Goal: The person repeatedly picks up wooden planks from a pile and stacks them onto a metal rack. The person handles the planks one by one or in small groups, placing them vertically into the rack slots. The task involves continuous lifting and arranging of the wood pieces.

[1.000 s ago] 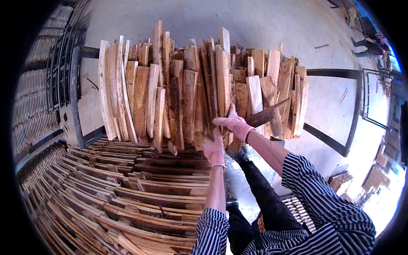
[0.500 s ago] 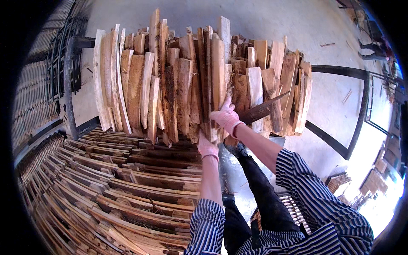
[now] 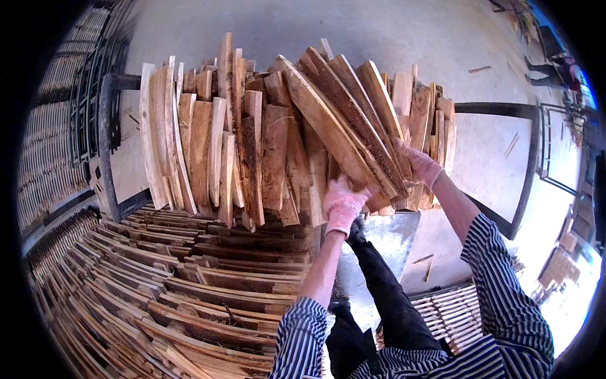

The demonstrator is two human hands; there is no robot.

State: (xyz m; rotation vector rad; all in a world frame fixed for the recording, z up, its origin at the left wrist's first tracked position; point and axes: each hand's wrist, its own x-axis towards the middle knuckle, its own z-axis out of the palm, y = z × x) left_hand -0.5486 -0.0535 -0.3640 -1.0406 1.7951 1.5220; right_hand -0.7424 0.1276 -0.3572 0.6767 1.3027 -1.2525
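A bundle of rough brown wooden planks (image 3: 341, 126) leans over to the left, near ends toward me. My left hand (image 3: 345, 203), in a pink glove, presses at the near left end of these planks, slightly blurred. On their right side my right hand (image 3: 419, 164), also gloved in pink, is closed against the lower edges; some of its fingers are hidden by the wood. To the left, more upright planks (image 3: 202, 145) stand packed side by side in a row. Further upright planks (image 3: 423, 120) stand behind and right of my right hand.
A dark metal frame (image 3: 108, 145) borders the row at both ends. Below left lie many layered wooden slats (image 3: 208, 278). A shiny metal sheet (image 3: 385, 246) is beside my legs, with stacked slats (image 3: 442, 312) nearer me. Another person's legs (image 3: 548, 72) show far right.
Several planks in the middle of the row have tipped from upright to leaning left. My right hand has moved right along them, and my left hand has shifted right and slightly up.
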